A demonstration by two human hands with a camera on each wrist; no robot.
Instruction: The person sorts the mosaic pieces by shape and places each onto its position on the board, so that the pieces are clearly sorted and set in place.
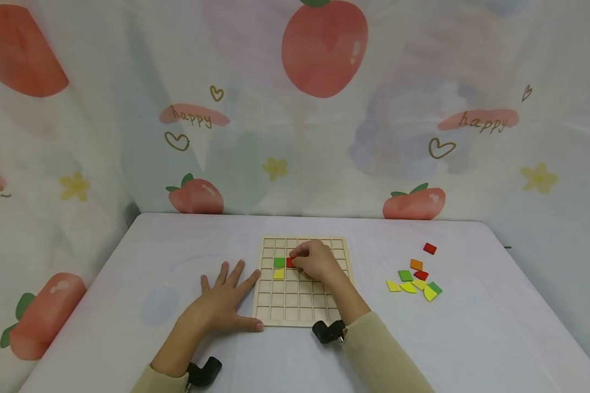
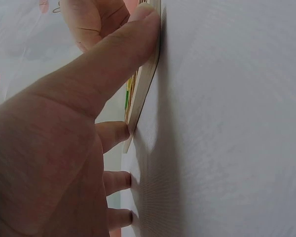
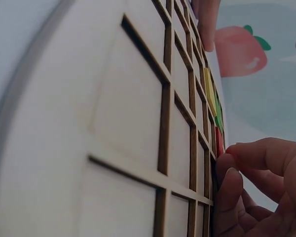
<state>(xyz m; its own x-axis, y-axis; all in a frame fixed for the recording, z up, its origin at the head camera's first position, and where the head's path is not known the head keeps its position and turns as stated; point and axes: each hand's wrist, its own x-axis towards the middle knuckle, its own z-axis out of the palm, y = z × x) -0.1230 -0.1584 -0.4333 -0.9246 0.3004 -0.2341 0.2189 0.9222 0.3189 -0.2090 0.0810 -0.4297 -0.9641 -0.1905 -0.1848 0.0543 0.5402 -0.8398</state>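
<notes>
A wooden grid board [image 1: 277, 314] lies flat on the white table. Spread wide, my left hand [image 1: 221, 308] rests beside it, its thumb by the near left corner and its index finger touching the left edge. Over the board's upper middle, my right hand [image 1: 317, 261] pinches a red square tile [image 1: 289, 263] at its cell. The fingers partly cover that tile; the right wrist view shows the red tile [image 3: 218, 139] right at the fingertips. Just left of it sits a green square tile [image 1: 279, 262], with a yellow tile [image 1: 278, 274] one cell nearer.
Loose tiles lie right of the board: several yellow pieces [image 1: 394, 286], a green square [image 1: 405, 275], an orange square [image 1: 416, 264] and a red square [image 1: 430, 249] farthest back. A patterned cloth [image 1: 319, 164] hangs behind the table [image 1: 472, 338].
</notes>
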